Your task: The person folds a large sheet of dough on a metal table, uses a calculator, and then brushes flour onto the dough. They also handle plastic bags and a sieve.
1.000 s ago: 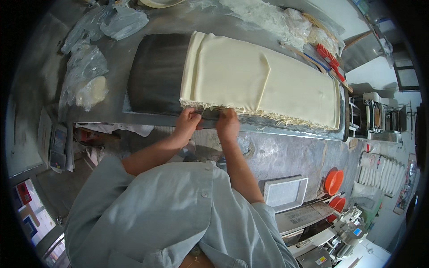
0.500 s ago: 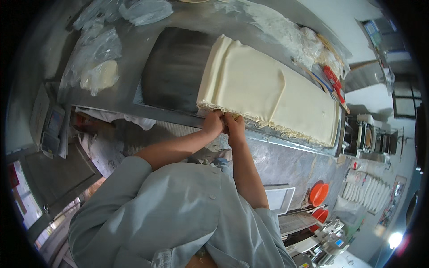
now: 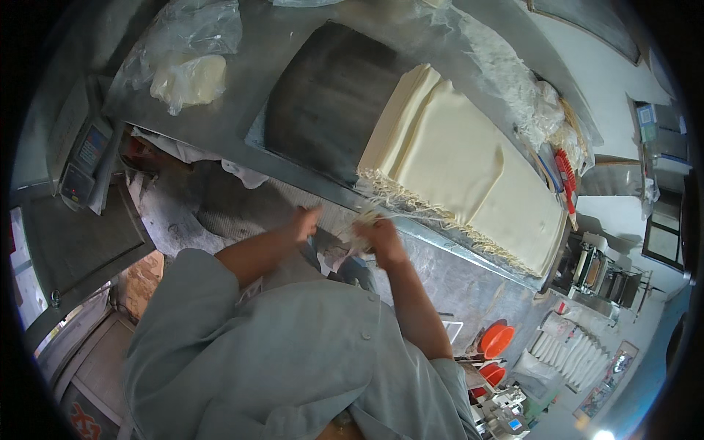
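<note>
A long, thick stack of folded pale dough sheets (image 3: 447, 147) lies on the metal table. Its near edge is fringed with thin noodle-like strands. At this fringe my right hand (image 3: 383, 240) is closed on a small bunch of dough strands (image 3: 364, 221), just off the table's front edge. My left hand (image 3: 304, 224) is apart from it to the left, in front of the table; motion smears its fingers, so whether it holds anything is unclear. Left of the stack lies a dark board (image 3: 323, 95).
A lump of dough in a plastic bag (image 3: 192, 82) sits on the table's left part. Scales (image 3: 84, 158) stand at far left. White flour (image 3: 488, 55) and a red brush (image 3: 565, 176) lie behind the stack. Orange basins (image 3: 497, 341) and a machine (image 3: 598, 271) are to the right.
My hands were together at the fringe; now they are apart and nearer my body. The left moved left, and the right now shows a bunch of strands. The view has shifted.
</note>
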Motion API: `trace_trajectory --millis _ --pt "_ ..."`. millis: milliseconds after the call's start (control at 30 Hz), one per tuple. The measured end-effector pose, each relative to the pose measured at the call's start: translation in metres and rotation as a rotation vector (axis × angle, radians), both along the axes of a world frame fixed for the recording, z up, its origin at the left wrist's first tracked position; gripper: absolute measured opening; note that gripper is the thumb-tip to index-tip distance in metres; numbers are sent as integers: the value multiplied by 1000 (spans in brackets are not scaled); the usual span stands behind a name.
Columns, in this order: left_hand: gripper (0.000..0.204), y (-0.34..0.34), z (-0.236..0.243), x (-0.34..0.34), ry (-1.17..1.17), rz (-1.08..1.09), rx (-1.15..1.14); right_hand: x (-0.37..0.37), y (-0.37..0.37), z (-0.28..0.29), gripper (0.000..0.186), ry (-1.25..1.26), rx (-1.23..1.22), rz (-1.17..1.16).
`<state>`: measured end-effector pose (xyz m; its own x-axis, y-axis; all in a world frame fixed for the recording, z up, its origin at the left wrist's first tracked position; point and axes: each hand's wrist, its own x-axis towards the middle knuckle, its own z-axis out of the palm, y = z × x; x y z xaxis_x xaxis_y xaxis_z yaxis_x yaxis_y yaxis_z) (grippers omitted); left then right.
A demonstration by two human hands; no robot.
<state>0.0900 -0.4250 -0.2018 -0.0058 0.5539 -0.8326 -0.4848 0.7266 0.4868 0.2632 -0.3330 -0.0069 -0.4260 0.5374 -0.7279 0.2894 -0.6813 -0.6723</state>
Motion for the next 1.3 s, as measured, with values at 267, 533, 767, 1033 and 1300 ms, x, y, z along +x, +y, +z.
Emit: trace_trajectory --millis 267,533,767,1033,1300 --pt "28 38 -59 -38 -201 549 129 -59 -38 38 25 -7 200 934" --pt "27 -64 -75 15 -285 742 138 -67 -28 -26 23 257 -70 594" --pt "26 -119 -45 17 -113 432 -204 -26 -28 -88 16 -352 200 506" --pt "41 -119 -28 -16 819 -770 444 52 44 3 22 84 -93 -667" --pt "32 -120 -28 -29 828 -726 548 20 41 -21 20 114 22 -455"
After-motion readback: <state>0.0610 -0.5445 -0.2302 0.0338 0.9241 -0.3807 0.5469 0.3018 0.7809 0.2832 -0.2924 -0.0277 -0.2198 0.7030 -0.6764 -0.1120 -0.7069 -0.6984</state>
